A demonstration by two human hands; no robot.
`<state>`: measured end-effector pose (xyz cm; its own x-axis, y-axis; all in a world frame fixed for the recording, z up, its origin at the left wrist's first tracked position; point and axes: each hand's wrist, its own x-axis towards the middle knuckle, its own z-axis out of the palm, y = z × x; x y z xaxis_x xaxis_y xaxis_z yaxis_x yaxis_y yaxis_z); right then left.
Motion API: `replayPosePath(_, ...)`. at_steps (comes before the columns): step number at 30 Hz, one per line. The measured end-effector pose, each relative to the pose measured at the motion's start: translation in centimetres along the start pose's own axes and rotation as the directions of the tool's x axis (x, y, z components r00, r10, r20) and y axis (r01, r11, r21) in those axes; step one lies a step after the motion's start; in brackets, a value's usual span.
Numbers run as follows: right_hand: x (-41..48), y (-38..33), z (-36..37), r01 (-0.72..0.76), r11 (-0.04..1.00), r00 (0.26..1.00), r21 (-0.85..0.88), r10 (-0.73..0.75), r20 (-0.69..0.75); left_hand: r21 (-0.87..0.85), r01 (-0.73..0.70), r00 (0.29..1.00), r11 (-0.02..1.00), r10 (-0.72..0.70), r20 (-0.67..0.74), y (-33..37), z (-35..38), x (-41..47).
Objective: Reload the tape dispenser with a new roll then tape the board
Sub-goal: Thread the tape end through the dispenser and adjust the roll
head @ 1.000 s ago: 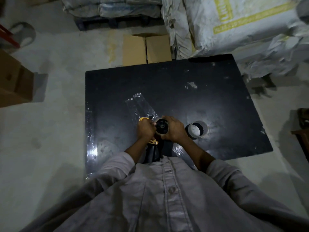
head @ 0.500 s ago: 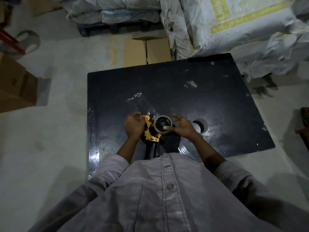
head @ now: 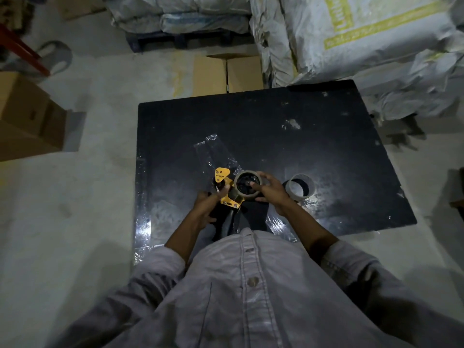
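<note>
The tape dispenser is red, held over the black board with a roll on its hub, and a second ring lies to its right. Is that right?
Not quite: the tape dispenser is yellow, not red, as the head view shows. The rest holds: it is held over the black board with a roll on its hub, and a second ring lies to its right.

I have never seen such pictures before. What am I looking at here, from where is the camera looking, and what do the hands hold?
No machine here: a person works with bare hands. The camera sits on the person's head and looks down, so you see the shirt and both arms from above. A large black board lies on the concrete floor. The left hand grips a yellow tape dispenser. The right hand is on a tape roll sitting on the dispenser's wheel. A second ring, probably another roll or an empty core, rests on the board beside it. Clear tape strips already stick to the board.
</note>
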<state>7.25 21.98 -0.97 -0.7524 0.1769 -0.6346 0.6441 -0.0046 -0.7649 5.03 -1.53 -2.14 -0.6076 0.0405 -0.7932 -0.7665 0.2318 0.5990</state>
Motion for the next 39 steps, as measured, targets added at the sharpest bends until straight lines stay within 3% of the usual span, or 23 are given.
replayPosePath(3,-0.2,0.3,0.1,-0.012,0.999,1.000,0.033,0.013,-0.002,0.098,-0.095,0.995,0.991,0.097,-0.010,-3.3,0.7,-1.5)
replayPosePath(6,-0.8,0.1,0.3,-0.016,0.999,1.000,0.043,0.017,-0.005,0.321,-0.166,0.986,0.933,0.160,0.044,-4.6,2.2,-3.0)
replayPosePath(10,-1.7,0.1,0.2,-0.009,0.998,1.000,0.065,0.010,-0.020,0.511,-0.119,0.993,0.851,0.113,0.043,-5.1,4.5,-3.3)
replayPosePath(13,-2.2,0.7,-0.1,-0.022,0.996,0.999,0.088,0.025,-0.032,0.488,-0.087,0.989,0.868,0.135,-0.064,-6.0,4.4,-2.7)
replayPosePath(16,-3.0,0.6,-0.3,-0.014,0.995,1.000,0.102,0.017,-0.022,0.470,-0.154,0.964,0.869,0.236,-0.119,-6.3,4.0,-2.9)
replayPosePath(19,-4.2,-0.5,-0.4,0.051,0.993,0.999,0.108,-0.051,-0.005,0.404,-0.254,0.950,0.879,0.306,-0.069,-5.8,3.5,-3.7)
replayPosePath(22,-5.5,-2.3,-0.5,0.208,0.973,0.978,0.097,-0.207,-0.019,0.300,-0.365,0.924,0.881,0.382,0.002,-4.4,2.6,-4.8)
replayPosePath(26,-7.7,-6.4,-0.8,0.471,0.881,0.880,-0.042,-0.472,-0.049,0.252,-0.473,0.872,0.844,0.489,0.000,-1.0,1.0,-6.0)
replayPosePath(30,-9.5,-9.3,-0.7,0.673,0.694,0.711,-0.257,-0.702,-0.034,0.184,-0.566,0.819,0.804,0.573,0.013,3.0,-0.2,-6.9)
replayPosePath(35,-11.8,-11.6,0.5,0.726,0.468,0.452,-0.504,-0.877,-0.162,0.142,-0.632,0.772,0.762,0.635,0.025,6.2,-0.5,-8.9)
replayPosePath(39,-12.7,-11.1,0.9,0.757,0.401,0.430,-0.516,-0.900,-0.068,0.109,-0.670,0.739,0.734,0.674,-0.001,6.7,-0.1,-9.7)
